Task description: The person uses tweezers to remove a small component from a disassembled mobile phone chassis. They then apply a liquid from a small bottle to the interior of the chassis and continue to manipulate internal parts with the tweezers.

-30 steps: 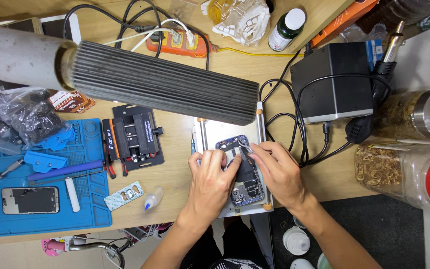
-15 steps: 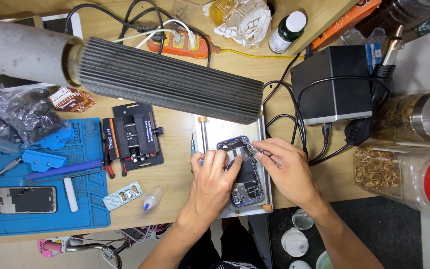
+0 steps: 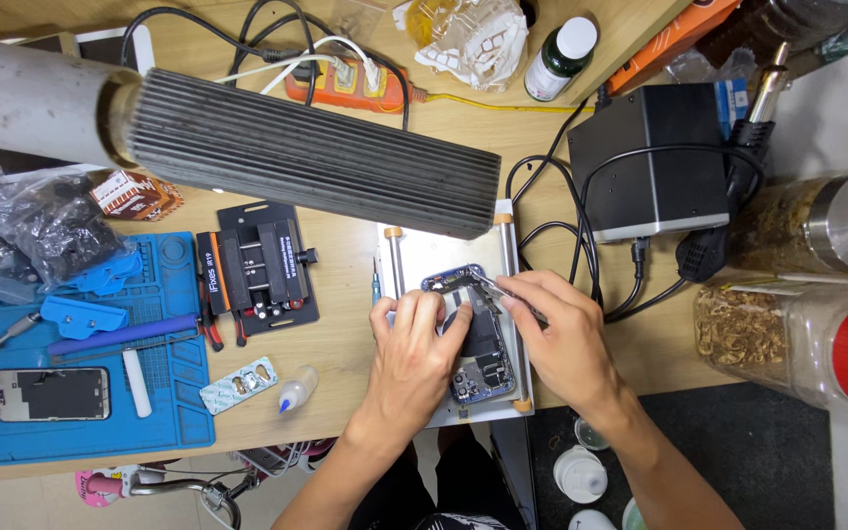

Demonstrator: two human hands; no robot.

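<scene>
With my left hand (image 3: 414,348) pressing the opened phone (image 3: 473,334) flat on the metal plate (image 3: 399,257), my right hand (image 3: 566,339) fingers pinch tweezers (image 3: 498,288) at its upper edge, mid-disassembly; steadiness seems needed next.

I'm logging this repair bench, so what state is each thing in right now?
Opened phone: back off, insides showing, lying on the metal plate.
Left hand: pressing on the phone.
Right hand: pinching tweezers at the phone's top.
Second phone: screen dark, flat on the blue mat.
Green bottle: capped, upright.
Glue bottle: lying on its side.
</scene>
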